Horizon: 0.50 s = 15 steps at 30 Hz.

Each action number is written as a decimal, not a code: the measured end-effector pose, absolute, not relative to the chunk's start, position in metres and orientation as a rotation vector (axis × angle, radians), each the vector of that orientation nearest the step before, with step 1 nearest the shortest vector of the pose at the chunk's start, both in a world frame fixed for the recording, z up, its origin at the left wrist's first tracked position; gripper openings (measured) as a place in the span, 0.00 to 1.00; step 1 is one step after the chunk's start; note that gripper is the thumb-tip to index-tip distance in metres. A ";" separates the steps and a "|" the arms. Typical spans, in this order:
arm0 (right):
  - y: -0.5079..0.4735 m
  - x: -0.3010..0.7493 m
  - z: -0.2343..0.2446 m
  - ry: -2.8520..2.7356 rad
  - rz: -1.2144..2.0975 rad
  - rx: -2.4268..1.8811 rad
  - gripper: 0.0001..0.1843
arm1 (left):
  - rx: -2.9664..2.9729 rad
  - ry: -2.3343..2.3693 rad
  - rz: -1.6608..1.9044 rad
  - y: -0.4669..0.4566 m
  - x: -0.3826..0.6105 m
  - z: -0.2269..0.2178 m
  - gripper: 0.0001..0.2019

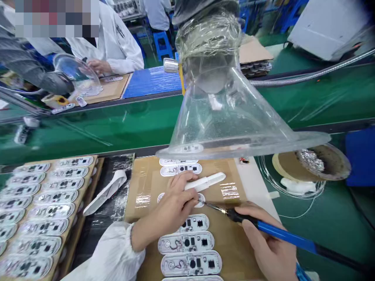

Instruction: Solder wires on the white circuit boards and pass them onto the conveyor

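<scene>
In the head view my right hand is closed around the blue and black handle of a soldering iron. Its metal tip reaches the right end of a white oval casing with a circuit board. My left hand lies over that same casing and covers most of it. A slim white plastic piece sticks out to the right from between its thumb and fingers. More casings with boards lie in a column on the brown cardboard, above and below my hands.
A clear fume hood hangs low over the cardboard. At left, a board of casings sits beside a curled white strip. On the right are a solder wire coil and a brown reel. A co-worker sits opposite.
</scene>
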State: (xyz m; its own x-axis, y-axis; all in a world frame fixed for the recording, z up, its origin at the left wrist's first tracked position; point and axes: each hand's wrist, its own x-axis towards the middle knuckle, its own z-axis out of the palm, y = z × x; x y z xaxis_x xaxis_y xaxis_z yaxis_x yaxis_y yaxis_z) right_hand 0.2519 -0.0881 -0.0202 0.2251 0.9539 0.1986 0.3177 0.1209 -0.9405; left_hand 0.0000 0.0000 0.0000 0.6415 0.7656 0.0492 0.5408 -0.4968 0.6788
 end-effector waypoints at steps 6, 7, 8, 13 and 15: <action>-0.088 0.252 -0.019 -1.290 0.716 -1.395 0.09 | 2.282 1.023 0.460 0.002 0.003 0.002 0.11; -0.088 0.252 -0.019 -1.296 0.722 -1.391 0.09 | 2.293 1.027 0.461 0.002 0.004 0.003 0.11; -0.088 0.253 -0.019 -1.304 0.731 -1.388 0.09 | 2.305 1.030 0.463 0.001 0.004 0.004 0.11; -0.086 0.253 -0.020 -1.331 0.745 -1.371 0.08 | 2.350 1.037 0.469 0.002 0.008 0.007 0.11; -0.086 0.253 -0.020 -1.340 0.748 -1.360 0.09 | 2.369 1.042 0.465 0.002 0.009 0.006 0.12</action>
State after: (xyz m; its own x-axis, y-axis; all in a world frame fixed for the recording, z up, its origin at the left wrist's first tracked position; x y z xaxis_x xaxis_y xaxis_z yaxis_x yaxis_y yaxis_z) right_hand 0.2526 -0.0858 -0.0195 0.1816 0.9569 0.2264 0.3094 0.1629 -0.9369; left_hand 0.0087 0.0016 0.0064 0.6476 0.7549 0.1040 0.5816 -0.5778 0.5726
